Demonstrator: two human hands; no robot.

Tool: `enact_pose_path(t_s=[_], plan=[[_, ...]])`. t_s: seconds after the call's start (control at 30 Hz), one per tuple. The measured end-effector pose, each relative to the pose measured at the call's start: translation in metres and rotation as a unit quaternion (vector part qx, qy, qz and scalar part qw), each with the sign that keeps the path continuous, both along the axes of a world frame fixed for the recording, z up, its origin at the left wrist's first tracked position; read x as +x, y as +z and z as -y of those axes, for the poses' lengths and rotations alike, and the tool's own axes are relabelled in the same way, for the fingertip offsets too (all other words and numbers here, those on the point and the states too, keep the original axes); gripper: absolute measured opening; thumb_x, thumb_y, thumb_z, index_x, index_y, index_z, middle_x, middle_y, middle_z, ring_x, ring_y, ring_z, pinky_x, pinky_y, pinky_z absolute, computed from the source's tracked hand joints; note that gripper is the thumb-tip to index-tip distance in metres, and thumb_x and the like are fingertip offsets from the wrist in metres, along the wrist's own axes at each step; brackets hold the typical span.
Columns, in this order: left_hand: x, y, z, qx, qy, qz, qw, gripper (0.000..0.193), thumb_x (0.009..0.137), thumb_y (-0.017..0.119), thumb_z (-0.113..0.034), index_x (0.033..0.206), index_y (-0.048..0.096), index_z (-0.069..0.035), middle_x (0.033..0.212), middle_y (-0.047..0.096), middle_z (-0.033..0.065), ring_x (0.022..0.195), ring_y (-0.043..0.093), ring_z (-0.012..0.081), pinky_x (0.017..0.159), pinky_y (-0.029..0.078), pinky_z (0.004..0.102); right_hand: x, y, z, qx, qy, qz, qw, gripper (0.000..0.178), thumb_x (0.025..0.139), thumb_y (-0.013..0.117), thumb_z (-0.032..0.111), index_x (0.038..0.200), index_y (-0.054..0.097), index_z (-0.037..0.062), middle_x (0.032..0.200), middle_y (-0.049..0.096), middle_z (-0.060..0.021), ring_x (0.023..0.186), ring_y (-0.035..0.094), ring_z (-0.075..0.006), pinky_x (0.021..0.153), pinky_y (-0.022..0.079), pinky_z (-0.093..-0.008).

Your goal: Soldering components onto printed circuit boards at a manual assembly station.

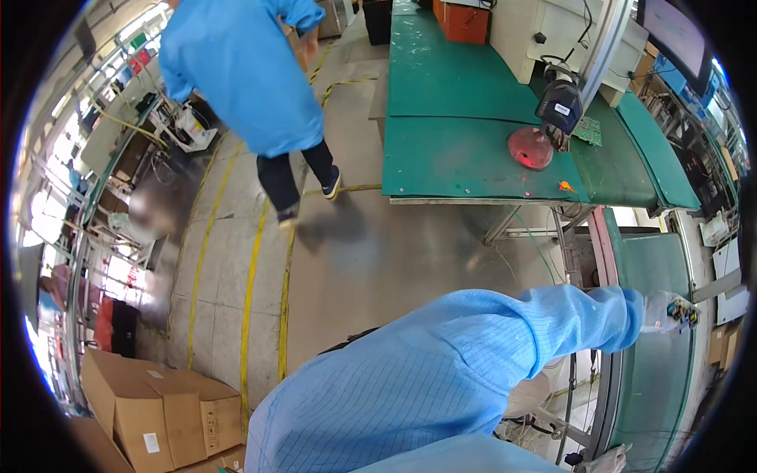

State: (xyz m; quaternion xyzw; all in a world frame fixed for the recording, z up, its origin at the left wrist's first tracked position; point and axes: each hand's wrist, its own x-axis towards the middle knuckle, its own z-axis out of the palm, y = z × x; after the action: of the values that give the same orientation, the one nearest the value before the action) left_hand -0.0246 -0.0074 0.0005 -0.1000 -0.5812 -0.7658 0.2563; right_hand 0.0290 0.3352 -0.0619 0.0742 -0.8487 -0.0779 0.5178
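Observation:
My left arm, in a blue gridded sleeve, stretches across the lower middle to the right. At its end my left hand, in a pale glove, is above the green conveyor belt. It is closed on a small circuit board with dark and coloured parts; the fingers are small and partly hidden. Another stretch of blue sleeve or coat shows at the bottom edge. My right hand is not in view.
Ahead is a green-topped bench with a black scanner on a stand, a red round object and a green circuit board. A co-worker in a blue coat stands in the yellow-lined aisle. Cardboard boxes are at lower left.

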Motion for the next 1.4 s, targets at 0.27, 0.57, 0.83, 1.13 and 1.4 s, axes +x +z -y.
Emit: enact_pose_path(t_s=[0.27, 0.57, 0.83, 1.13, 1.4], plan=[[-0.038, -0.038, 0.012, -0.057, 0.132, 0.07, 0.987, 0.027, 0.078, 0.065, -0.021, 0.098, 0.069, -0.002, 0.076, 0.07, 0.0139, 0.066, 0.069, 0.0202, 0.056, 0.052, 0.0366, 0.002, 0.008, 0.004, 0.04, 0.012, 0.011, 0.999, 0.036, 0.09, 0.054, 0.039, 0.068, 0.067, 0.0123, 0.062, 0.063, -0.0076, 0.052, 0.06, -0.0243, 0.049, 0.046, -0.0409], [-0.021, -0.026, 0.023, 0.046, 0.083, 0.06, 0.994, 0.03, 0.079, 0.067, -0.018, 0.103, 0.065, 0.001, 0.087, 0.071, 0.015, 0.077, 0.069, 0.0194, 0.067, 0.052, 0.0339, 0.021, 0.032, 0.033, -0.042, -0.032, 0.13, 0.99, 0.033, 0.087, 0.06, 0.036, 0.069, 0.069, 0.0107, 0.063, 0.065, -0.009, 0.055, 0.062, -0.025, 0.052, 0.049, -0.0402], [-0.034, -0.04, 0.023, 0.013, 0.129, 0.023, 0.991, 0.032, 0.077, 0.069, -0.021, 0.1, 0.066, 0.002, 0.084, 0.071, 0.0157, 0.072, 0.067, 0.0194, 0.063, 0.052, 0.033, 0.017, 0.029, 0.027, -0.122, 0.081, 0.188, 0.971, 0.035, 0.084, 0.064, 0.041, 0.075, 0.074, 0.0088, 0.072, 0.068, -0.0127, 0.064, 0.065, -0.0284, 0.059, 0.051, -0.0413], [-0.028, -0.039, 0.024, -0.005, 0.162, 0.011, 0.987, 0.03, 0.077, 0.066, -0.018, 0.1, 0.065, 0.002, 0.084, 0.07, 0.0162, 0.072, 0.068, 0.0236, 0.063, 0.052, 0.0363, 0.024, 0.042, 0.038, -0.092, 0.056, 0.253, 0.962, 0.042, 0.089, 0.058, 0.043, 0.077, 0.073, 0.006, 0.07, 0.067, -0.0153, 0.061, 0.063, -0.0314, 0.057, 0.05, -0.0429], [-0.025, -0.034, 0.023, -0.012, 0.12, 0.026, 0.992, 0.03, 0.079, 0.064, -0.019, 0.1, 0.064, 0.002, 0.085, 0.069, 0.0199, 0.074, 0.067, 0.0331, 0.064, 0.051, 0.0387, 0.015, 0.032, 0.023, -0.038, 0.059, 0.199, 0.978, 0.041, 0.09, 0.058, 0.041, 0.073, 0.072, 0.0063, 0.067, 0.065, -0.0157, 0.056, 0.06, -0.0328, 0.052, 0.047, -0.045]])
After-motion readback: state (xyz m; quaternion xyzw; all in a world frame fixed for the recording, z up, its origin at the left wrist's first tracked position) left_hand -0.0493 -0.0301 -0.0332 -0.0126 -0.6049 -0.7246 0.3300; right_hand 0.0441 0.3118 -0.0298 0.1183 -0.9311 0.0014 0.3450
